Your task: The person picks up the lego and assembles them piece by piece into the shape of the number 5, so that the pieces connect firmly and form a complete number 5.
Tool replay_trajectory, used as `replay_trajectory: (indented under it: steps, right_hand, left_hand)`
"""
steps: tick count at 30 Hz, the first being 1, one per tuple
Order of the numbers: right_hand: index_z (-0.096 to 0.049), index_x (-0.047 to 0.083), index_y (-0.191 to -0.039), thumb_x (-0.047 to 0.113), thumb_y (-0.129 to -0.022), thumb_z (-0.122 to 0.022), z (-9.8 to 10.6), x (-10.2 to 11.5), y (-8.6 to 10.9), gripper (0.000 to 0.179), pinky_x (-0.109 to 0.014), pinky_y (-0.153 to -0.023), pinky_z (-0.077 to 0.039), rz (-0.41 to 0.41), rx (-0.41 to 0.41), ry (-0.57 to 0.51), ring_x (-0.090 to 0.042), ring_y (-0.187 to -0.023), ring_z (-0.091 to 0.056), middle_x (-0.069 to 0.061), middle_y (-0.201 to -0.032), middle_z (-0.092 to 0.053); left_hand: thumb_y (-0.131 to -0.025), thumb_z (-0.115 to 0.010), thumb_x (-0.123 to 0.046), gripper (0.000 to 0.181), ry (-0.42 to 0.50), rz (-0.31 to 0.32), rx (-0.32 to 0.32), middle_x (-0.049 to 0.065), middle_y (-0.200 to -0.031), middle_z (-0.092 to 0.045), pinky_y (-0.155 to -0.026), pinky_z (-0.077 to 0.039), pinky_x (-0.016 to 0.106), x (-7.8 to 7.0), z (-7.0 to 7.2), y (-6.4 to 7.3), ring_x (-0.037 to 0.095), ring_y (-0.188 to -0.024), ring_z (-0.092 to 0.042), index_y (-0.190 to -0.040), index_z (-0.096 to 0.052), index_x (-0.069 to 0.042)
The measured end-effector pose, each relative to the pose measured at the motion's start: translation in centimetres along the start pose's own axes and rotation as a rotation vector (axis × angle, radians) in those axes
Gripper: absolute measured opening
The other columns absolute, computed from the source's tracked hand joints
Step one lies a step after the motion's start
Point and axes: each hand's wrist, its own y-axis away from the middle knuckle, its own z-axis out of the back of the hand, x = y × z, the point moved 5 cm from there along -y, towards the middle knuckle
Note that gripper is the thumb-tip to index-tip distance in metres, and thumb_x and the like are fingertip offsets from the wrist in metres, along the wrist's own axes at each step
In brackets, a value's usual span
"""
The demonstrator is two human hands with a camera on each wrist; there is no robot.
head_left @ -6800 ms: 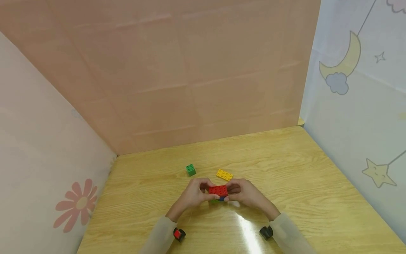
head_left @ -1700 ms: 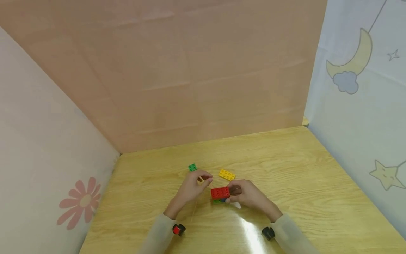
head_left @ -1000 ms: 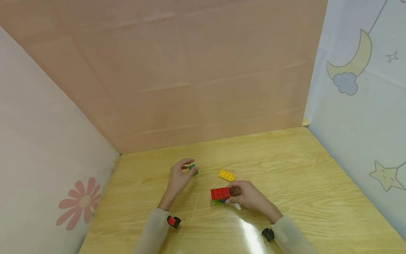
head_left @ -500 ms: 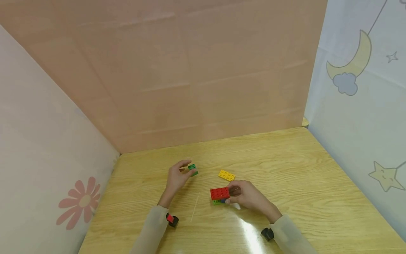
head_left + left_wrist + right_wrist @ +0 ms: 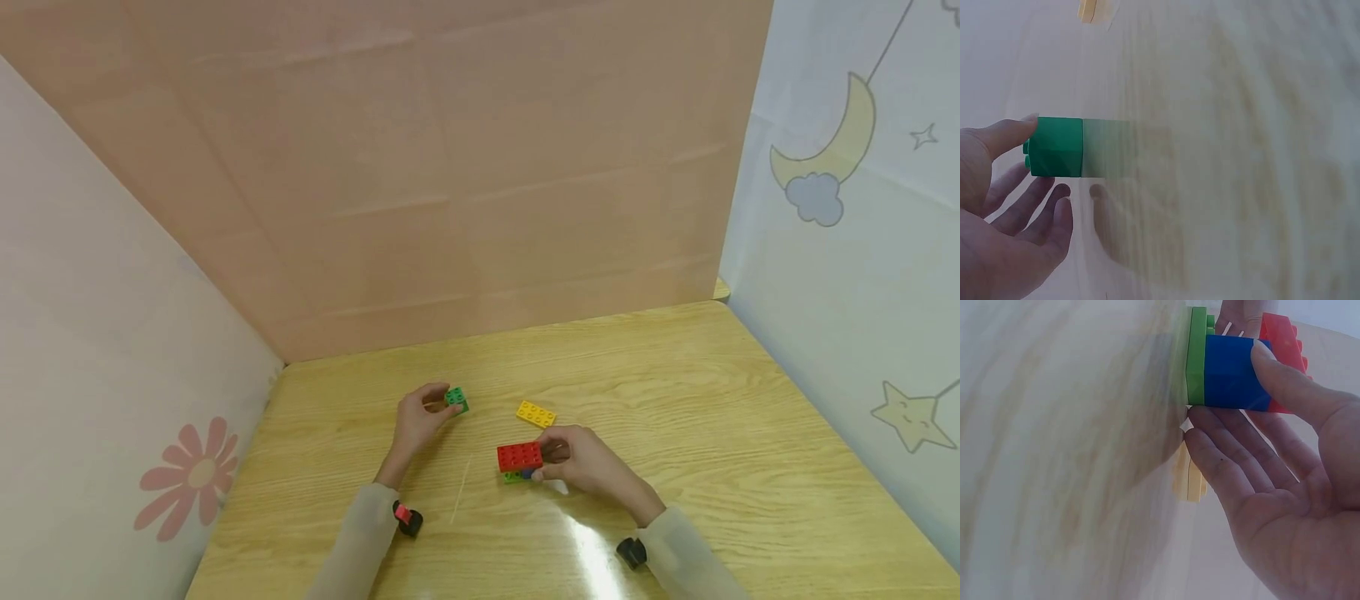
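Note:
A small green building brick [image 5: 456, 398] stands on the table, studs up. My left hand [image 5: 417, 417] pinches it from its left side; in the left wrist view the thumb lies along one face of the green brick [image 5: 1057, 147], fingertips at the opposite face. Nearer me, my right hand [image 5: 588, 462] grips a brick stack by its right end. A red brick [image 5: 519, 456] tops the stack, over a blue brick [image 5: 1232, 372] and a flat light green plate [image 5: 1196, 356] at the bottom. The right thumb presses the blue brick near the red one.
A flat yellow plate [image 5: 536, 413] with studs lies behind the stack, to the right of the green brick. The wooden table [image 5: 660, 375] meets a plain backdrop [image 5: 480, 208] at the back, with printed panels on both sides.
Both hands were on the stack at first. The left hand has let go of it and moved left and back to the green brick, which it now pinches. The right hand stayed on the stack.

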Motion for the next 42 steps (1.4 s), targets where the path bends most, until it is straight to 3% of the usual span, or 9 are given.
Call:
replay_trajectory:
  steps: [5, 18, 25, 31, 42]
  right_hand:
    - [-0.068, 0.016, -0.107, 0.024, -0.083, -0.079, 0.0, 0.0, 0.0, 0.028, -0.034, -0.09, -0.058, 0.002, -0.004, -0.003, -0.02, -0.104, -0.069, -0.001, -0.11, -0.071]
    - [-0.068, 0.015, -0.106, 0.026, -0.081, -0.081, -0.1, 0.3, 0.0, 0.031, -0.037, -0.091, -0.057, 0.017, 0.005, -0.018, -0.02, -0.104, -0.069, -0.003, -0.11, -0.072]
    - [-0.068, 0.016, -0.106, 0.028, -0.081, -0.081, -0.1, 0.1, 0.0, 0.031, -0.035, -0.09, -0.058, 0.003, 0.004, -0.015, -0.019, -0.103, -0.069, -0.002, -0.109, -0.072]
    - [-0.068, 0.015, -0.107, 0.028, -0.081, -0.081, -0.1, 0.1, 0.1, 0.032, -0.035, -0.09, -0.058, 0.005, -0.001, -0.02, -0.02, -0.104, -0.069, -0.002, -0.11, -0.072]
    - [-0.068, 0.015, -0.108, 0.029, -0.081, -0.081, -0.1, 0.1, 0.1, 0.033, -0.035, -0.089, -0.058, 0.007, -0.004, 0.001, -0.021, -0.104, -0.069, -0.003, -0.111, -0.071]
  left_hand:
    - [-0.081, -0.082, -0.018, 0.05, -0.003, -0.011, -0.004, 0.012, -0.117, -0.071, -0.086, -0.06, 0.033, 0.0, 0.0, -0.2, 0.028, -0.107, -0.067, -0.125, -0.065, -0.003]
    - [-0.081, -0.081, -0.014, 0.048, 0.003, 0.042, 0.014, 0.017, -0.116, -0.07, -0.087, -0.06, 0.037, 0.6, -0.2, -0.3, 0.033, -0.107, -0.068, -0.124, -0.066, -0.001]
    - [-0.08, -0.082, -0.018, 0.042, -0.012, 0.071, 0.012, 0.013, -0.114, -0.071, -0.086, -0.06, 0.036, 0.5, -0.1, -0.4, 0.028, -0.104, -0.069, -0.119, -0.07, -0.005]
    - [-0.079, -0.083, -0.019, 0.039, 0.003, 0.083, 0.026, 0.009, -0.112, -0.072, -0.083, -0.061, 0.033, -0.1, 0.1, -0.2, 0.023, -0.101, -0.07, -0.115, -0.072, -0.01]
    - [-0.082, -0.081, -0.021, 0.036, 0.049, 0.027, 0.047, 0.011, -0.115, -0.07, -0.081, -0.061, 0.032, -2.3, 0.3, 0.6, 0.029, -0.106, -0.07, -0.115, -0.07, -0.014]
